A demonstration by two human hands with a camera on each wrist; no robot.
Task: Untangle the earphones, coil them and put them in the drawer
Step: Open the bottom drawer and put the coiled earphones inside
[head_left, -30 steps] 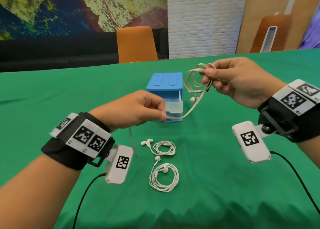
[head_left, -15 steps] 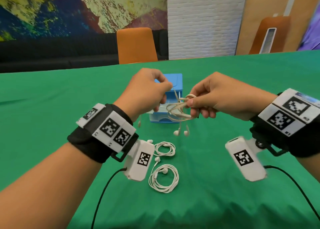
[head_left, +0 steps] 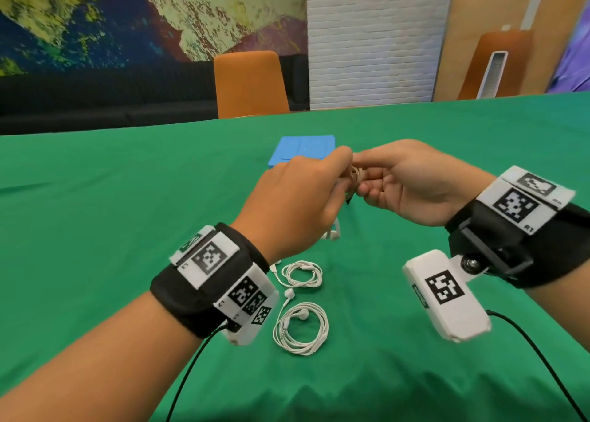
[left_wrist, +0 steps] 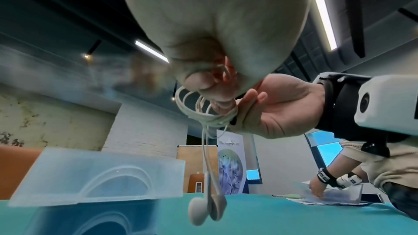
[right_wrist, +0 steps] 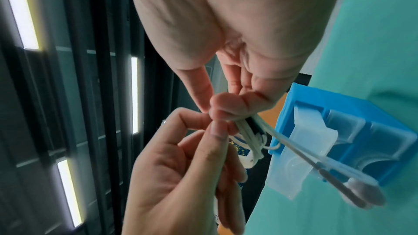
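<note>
Meeting above the drawer box (head_left: pixel 303 148), both hands have come together within the last second: the left hand (head_left: pixel 297 204) and right hand (head_left: pixel 412 182) now pinch one small coil (head_left: pixel 355 177), so the winding looks nearly finished. Two coiled pairs (head_left: pixel 301 327) lie on the green table (head_left: pixel 95 230) near the wrists, with free room all around. From the left wrist, the cord is looped around curled left fingers (left_wrist: pixel 212 94) and the earbuds (left_wrist: pixel 207 208) hang (just above the cloth). From the right wrist, the right fingers (right_wrist: pixel 228 108) clamp the bundle, and the clear drawer (right_wrist: pixel 307 153) stands pulled out.
</note>
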